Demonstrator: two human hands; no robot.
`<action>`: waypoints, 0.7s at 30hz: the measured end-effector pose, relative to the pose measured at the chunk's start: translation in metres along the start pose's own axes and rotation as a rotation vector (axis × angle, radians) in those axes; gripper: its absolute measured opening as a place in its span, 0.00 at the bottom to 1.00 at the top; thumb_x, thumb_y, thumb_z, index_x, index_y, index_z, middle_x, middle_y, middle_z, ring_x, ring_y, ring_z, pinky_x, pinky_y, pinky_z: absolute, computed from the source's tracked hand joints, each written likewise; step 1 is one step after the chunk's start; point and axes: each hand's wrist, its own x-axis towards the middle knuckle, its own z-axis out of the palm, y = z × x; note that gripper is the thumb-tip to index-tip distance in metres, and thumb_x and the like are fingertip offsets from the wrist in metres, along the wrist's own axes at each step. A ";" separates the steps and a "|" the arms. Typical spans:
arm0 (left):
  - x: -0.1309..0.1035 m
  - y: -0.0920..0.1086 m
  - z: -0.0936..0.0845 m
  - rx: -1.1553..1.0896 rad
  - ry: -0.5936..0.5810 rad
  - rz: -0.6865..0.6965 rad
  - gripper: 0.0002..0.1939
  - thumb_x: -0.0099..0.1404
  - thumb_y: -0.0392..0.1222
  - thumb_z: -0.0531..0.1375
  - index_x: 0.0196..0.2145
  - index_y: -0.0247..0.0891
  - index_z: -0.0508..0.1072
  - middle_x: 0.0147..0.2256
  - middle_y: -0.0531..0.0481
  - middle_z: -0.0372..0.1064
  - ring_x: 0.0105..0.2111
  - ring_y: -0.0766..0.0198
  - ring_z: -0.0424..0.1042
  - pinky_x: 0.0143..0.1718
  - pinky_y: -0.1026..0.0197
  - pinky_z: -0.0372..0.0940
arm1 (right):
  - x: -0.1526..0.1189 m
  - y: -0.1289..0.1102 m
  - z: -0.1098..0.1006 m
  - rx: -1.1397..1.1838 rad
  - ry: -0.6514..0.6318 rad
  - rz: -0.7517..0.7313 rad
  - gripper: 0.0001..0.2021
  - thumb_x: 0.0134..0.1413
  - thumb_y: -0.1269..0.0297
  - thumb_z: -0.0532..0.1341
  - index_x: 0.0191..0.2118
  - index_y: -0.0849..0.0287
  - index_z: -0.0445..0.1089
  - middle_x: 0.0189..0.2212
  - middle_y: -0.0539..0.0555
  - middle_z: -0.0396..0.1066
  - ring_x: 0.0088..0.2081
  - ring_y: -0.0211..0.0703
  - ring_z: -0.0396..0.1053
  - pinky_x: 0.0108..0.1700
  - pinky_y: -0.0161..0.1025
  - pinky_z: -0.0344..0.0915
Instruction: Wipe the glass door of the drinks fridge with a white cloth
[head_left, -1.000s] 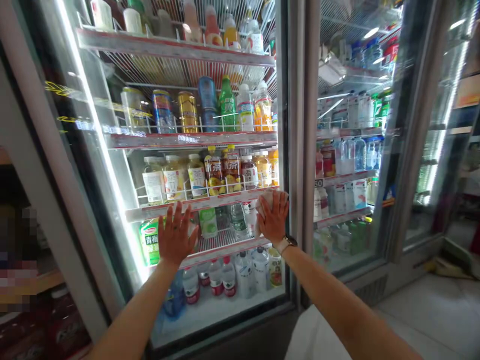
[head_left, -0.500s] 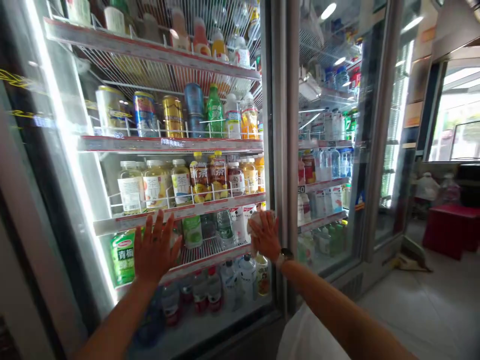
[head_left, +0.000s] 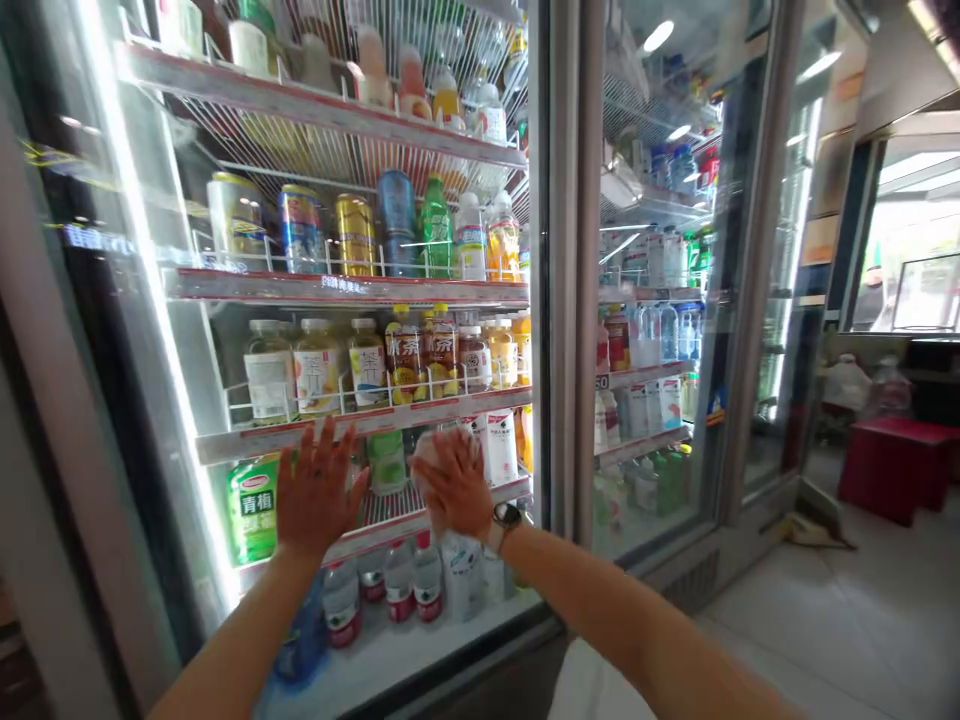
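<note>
In front of me stands a glass-door drinks cooler [head_left: 574, 300] – 5 shelf levels of bottles and cans. My 2 hands are apart: left hand [head_left: 319, 490] spread at the glass, right hand [head_left: 454, 485] pressing a pale cloth [head_left: 435, 450] – just above 2 red-capped bottles [head_left: 414, 580].

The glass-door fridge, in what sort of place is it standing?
Probably a small shop: drinks fill the fridge shelves behind glass, a second drinks cabinet stands beside it, and strips like price rails run along the shelf edges.
</note>
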 end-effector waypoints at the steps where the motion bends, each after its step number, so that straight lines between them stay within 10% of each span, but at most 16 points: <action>1: 0.000 0.000 0.000 0.001 0.008 0.004 0.38 0.68 0.47 0.56 0.70 0.48 0.43 0.69 0.46 0.40 0.70 0.50 0.39 0.68 0.41 0.38 | -0.026 -0.012 0.012 0.002 -0.008 -0.075 0.29 0.62 0.53 0.56 0.68 0.42 0.52 0.70 0.54 0.45 0.69 0.61 0.42 0.66 0.63 0.39; 6: -0.001 -0.001 -0.002 0.035 0.002 0.028 0.38 0.68 0.46 0.55 0.70 0.46 0.41 0.69 0.46 0.39 0.70 0.50 0.39 0.68 0.40 0.39 | -0.071 -0.033 0.044 -0.037 0.061 -0.252 0.25 0.65 0.57 0.55 0.65 0.38 0.56 0.65 0.48 0.58 0.66 0.47 0.52 0.69 0.52 0.36; 15: -0.003 -0.012 -0.019 0.011 -0.056 0.098 0.35 0.72 0.47 0.48 0.70 0.39 0.37 0.69 0.42 0.40 0.69 0.53 0.40 0.68 0.45 0.40 | 0.156 -0.023 -0.035 -0.012 0.232 -0.050 0.27 0.68 0.59 0.50 0.70 0.47 0.47 0.70 0.53 0.45 0.71 0.48 0.37 0.68 0.61 0.24; 21: 0.004 -0.068 -0.054 0.106 -0.007 -0.089 0.35 0.72 0.49 0.47 0.70 0.40 0.37 0.70 0.42 0.34 0.70 0.50 0.35 0.68 0.42 0.37 | 0.166 -0.058 -0.030 0.100 0.250 -0.030 0.28 0.68 0.60 0.49 0.71 0.51 0.44 0.71 0.55 0.42 0.71 0.49 0.35 0.69 0.60 0.23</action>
